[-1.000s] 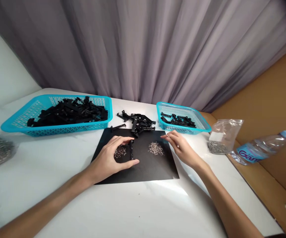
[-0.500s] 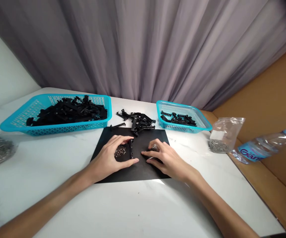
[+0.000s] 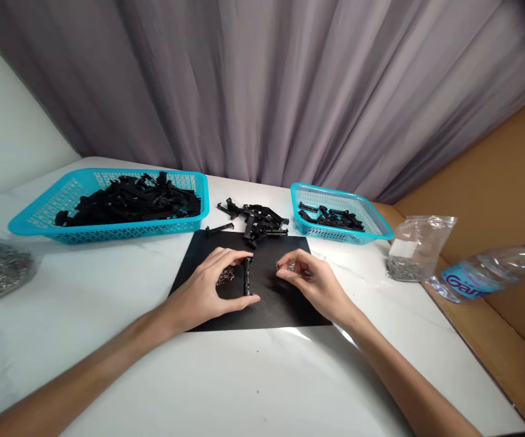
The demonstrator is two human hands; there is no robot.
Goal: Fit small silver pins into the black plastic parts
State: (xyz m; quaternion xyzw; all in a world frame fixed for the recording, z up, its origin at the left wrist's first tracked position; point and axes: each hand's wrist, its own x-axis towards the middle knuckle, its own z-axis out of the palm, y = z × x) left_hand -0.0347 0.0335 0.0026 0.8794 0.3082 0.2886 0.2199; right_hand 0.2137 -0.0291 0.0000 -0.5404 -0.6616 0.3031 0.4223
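My left hand (image 3: 205, 291) grips a narrow black plastic part (image 3: 247, 277) by its two ends, thumb at the near end and fingers at the far end. Over the right side of the black mat (image 3: 262, 317), my right hand (image 3: 314, 278) has its thumb and index fingertip pinched together; whatever is between them is too small to make out. Beside these fingertips lies a small pile of shiny metal pieces (image 3: 291, 267), partly hidden by the hand. Another pile of little metal pins or screws (image 3: 226, 276) shows within the curve of my left hand.
Loose black plastic parts (image 3: 260, 220) lie at the mat's far edge. A large blue basket (image 3: 125, 233) of black parts stands left, a smaller blue basket (image 3: 344, 235) right. Bags of metal pieces (image 3: 0, 270) (image 3: 405, 267) flank the table; a plastic bottle (image 3: 480, 276) lies far right.
My right hand's thumb and index finger have closed into a pinch and lifted slightly from the mat. My left hand still holds the black part. The view has shifted a little.
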